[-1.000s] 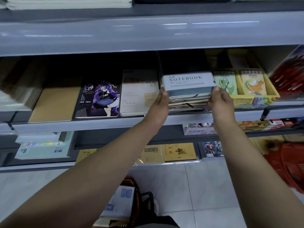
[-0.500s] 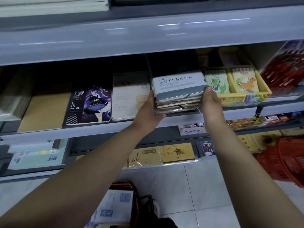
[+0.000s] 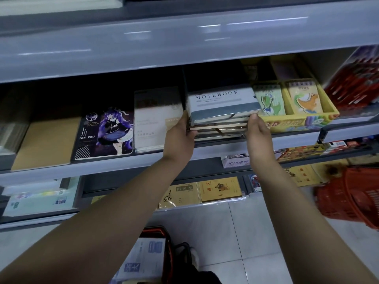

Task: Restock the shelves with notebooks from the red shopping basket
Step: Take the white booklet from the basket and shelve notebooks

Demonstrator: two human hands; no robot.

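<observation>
- Down at the bottom edge, the red shopping basket (image 3: pixel 164 249) sits on the tiled floor (image 3: pixel 235 232), with printed notebooks (image 3: pixel 143 261) lying inside it.
- Both bare arms reach up and forward from the lower corners, converging on the middle shelf (image 3: pixel 123 162).
- The left hand (image 3: pixel 180 138) grips the left end of the notebook stack (image 3: pixel 221 117), fingers curled round its side.
- The right hand (image 3: pixel 258 136) clamps the right end, thumb up against the stack's corner; the two hands are apart with the stack between them.
- The stack sits at the shelf's front lip, topped by a white and grey-blue book printed NOTEBOOK.
- Just left of it lies a pale notebook (image 3: pixel 155 119), then a purple cartoon-cover notebook (image 3: pixel 106 132), then a brown pad (image 3: pixel 45 142).
- Tight against the stack's right side stands a yellow tray (image 3: pixel 297 121) holding dinosaur notepads (image 3: pixel 268 101).
- Lower shelf: yellow booklets (image 3: pixel 219 189).
- Off to the right, a second red basket (image 3: pixel 352 197) rests by the floor.
- Above, the upper shelf's grey edge (image 3: pixel 184 42) overhangs everything.
</observation>
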